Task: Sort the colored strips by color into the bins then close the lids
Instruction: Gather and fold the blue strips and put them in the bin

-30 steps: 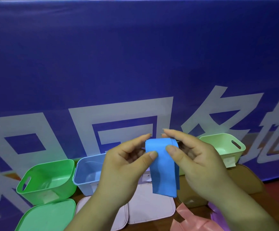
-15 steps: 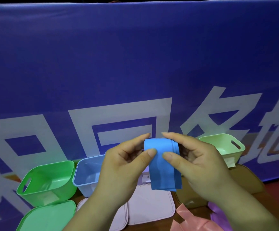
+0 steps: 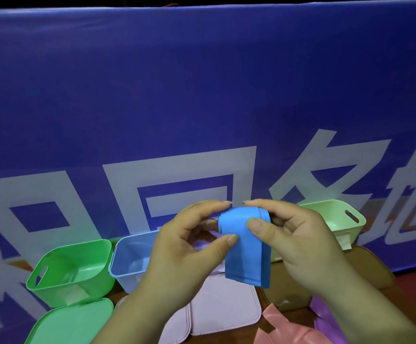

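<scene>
- The green bin, blue bin and pale green bin stood open along the worktop's far edge, unmoved over the last second. Whatever stood between them was hidden behind the hands.
- The left hand and right hand each pinched the blue strip between thumb and fingers.
- The strip, held in the air above the worktop's middle, had been folded shorter within 1 second. It looked ready for the blue bin but was not yet dropped.
- The pink strip and purple strip were cut off at the near edge, so their number was unclear.
</scene>
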A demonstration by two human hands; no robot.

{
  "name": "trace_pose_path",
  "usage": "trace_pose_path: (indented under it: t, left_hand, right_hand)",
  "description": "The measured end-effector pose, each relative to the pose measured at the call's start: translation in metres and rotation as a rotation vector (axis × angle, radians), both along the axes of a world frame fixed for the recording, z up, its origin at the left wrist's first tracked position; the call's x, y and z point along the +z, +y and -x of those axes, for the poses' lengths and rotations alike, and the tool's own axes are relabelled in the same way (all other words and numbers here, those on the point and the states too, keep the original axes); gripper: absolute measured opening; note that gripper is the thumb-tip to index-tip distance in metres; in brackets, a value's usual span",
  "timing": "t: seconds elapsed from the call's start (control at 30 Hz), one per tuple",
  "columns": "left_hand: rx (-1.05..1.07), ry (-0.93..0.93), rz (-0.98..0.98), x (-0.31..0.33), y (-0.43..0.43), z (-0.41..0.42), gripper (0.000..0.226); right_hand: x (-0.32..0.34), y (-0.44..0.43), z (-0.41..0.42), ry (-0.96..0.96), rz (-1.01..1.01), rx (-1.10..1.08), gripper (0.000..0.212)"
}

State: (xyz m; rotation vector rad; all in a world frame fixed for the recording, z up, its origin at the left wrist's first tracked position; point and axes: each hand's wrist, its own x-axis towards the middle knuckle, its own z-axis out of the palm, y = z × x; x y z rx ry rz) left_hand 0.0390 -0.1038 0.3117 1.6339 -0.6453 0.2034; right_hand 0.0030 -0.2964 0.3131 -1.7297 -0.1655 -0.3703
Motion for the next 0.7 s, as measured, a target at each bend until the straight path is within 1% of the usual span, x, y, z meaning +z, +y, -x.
trace_pose_path:
  t: [0.07,0.17,0.27,0.4,0.57,0.7]
  left_hand:
    - [-0.005,-0.004,0.006,-0.0023,-0.0004,-0.0014,0.042]
    - [-0.007,0.015,0.004,-0.0055,-0.0017,-0.0036,0.040]
    - [-0.012,0.028,0.023,-0.0061,-0.0025,-0.0037,0.040]
    - [-0.017,0.046,0.055,-0.0055,-0.0022,-0.0039,0.038]
    - [-0.046,0.115,0.081,-0.0040,-0.0009,-0.0041,0.035]
    - [-0.079,0.180,0.104,-0.0035,-0.0009,-0.0045,0.032]
  right_hand:
    - [0.0011,0.0014,0.0010,0.010,0.005,-0.014,0.038]
    - [0.0018,0.0022,0.0015,0.014,-0.037,-0.006,0.029]
    - [0.0015,0.0024,0.0012,0.020,-0.037,0.004,0.030]
    - [0.0001,-0.0006,0.0004,0.009,-0.103,0.069,0.031]
    - [-0.0004,-0.0060,0.0008,-0.035,-0.055,0.144,0.038]
    - [-0.0017,-0.0063,0.0011,-0.066,0.033,0.137,0.041]
